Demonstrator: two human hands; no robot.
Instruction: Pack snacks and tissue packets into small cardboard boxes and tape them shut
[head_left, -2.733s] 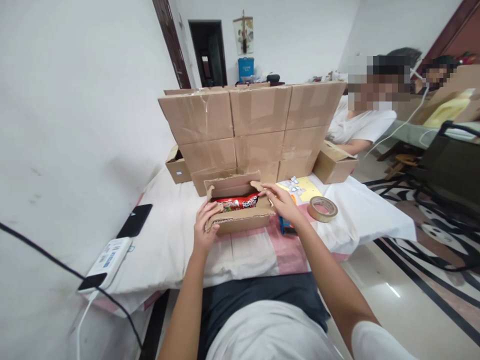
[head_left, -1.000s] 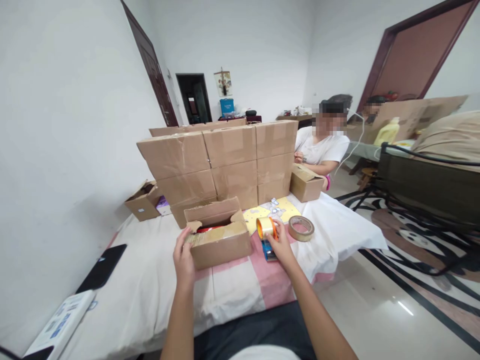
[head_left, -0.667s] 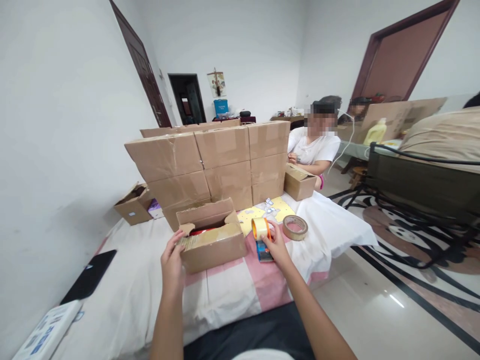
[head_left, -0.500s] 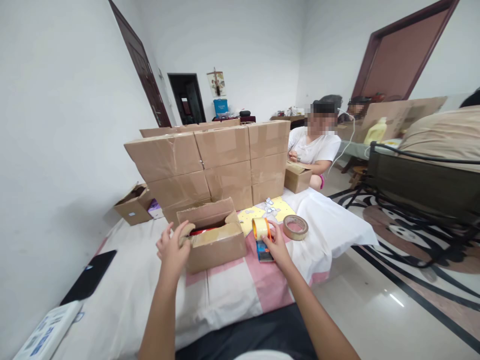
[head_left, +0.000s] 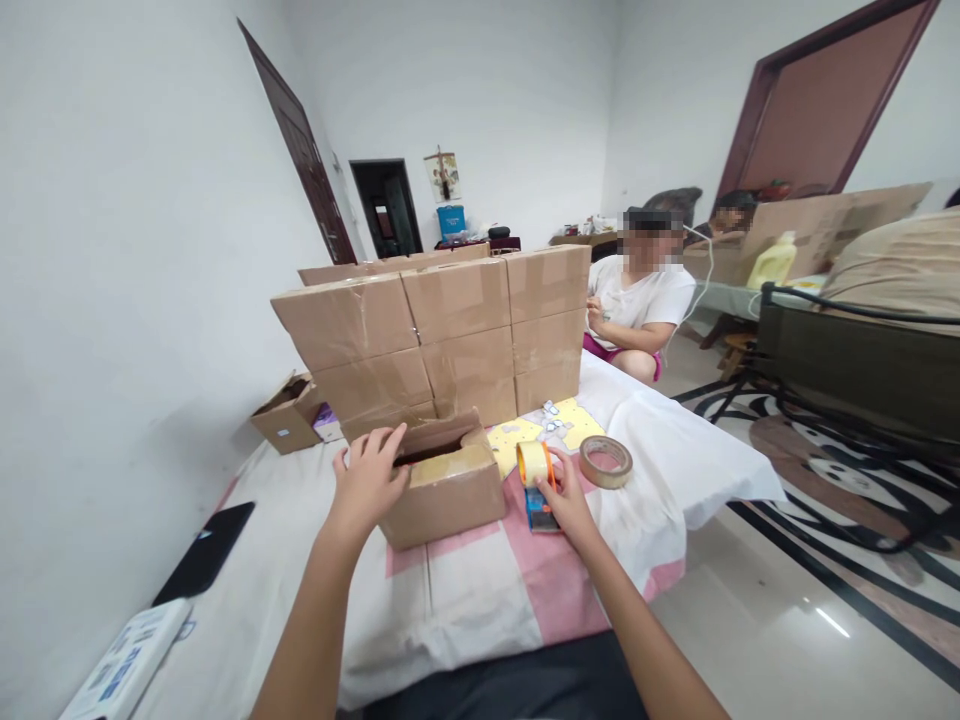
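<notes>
My left hand lies over the left end of a small cardboard box, its fingers stretched out and spread across the edge. The box's top is partly open, with the back flap standing up and a dark gap showing inside. In my right hand is a tape dispenser with an orange frame, a blue lower part and a roll of pale yellow tape. It is just right of the box, low over the cloth. A roll of brown tape lies on the cloth to the right of that hand.
Stacked sealed cartons form a wall behind the box. An open carton stands at the left. A black flat object and a white package lie at left. Another person squats beyond the table's right side.
My left hand has moved from holding the box's left flap to lying over that end, and the flap is now lower. A small carton beside the other person has gone from view.
</notes>
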